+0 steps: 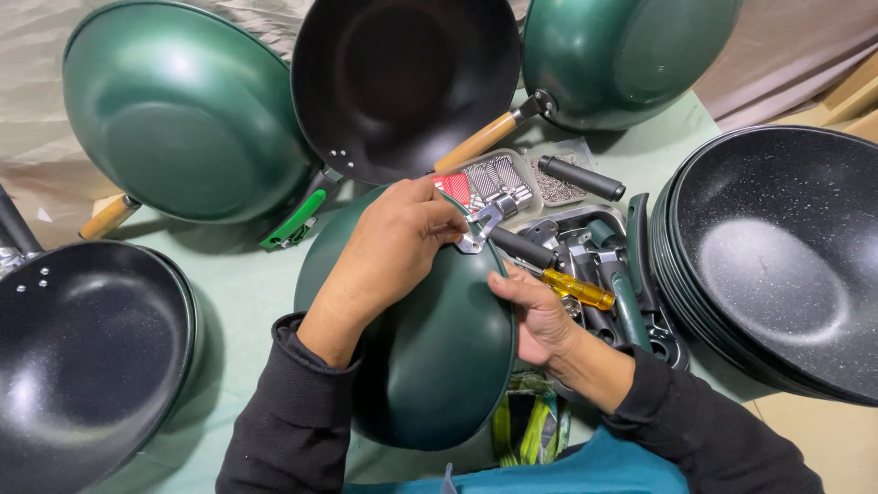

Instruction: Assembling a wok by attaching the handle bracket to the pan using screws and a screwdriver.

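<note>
Green domed wok [430, 357] | left hand [389, 247] fingers pinch metal bracket [483, 224] | right hand [540, 320] fingers grip yellow screwdriver [576, 289]

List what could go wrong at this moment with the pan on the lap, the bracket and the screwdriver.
1. The green pan rests tilted against the body, steadied only by the left hand; it could slide as force is applied.
2. The yellow-handled screwdriver in the right hand may slip off the metal bracket and scratch the coating or hit the left hand's fingers.
3. The tray of small screws sits close behind and could be knocked.
</note>
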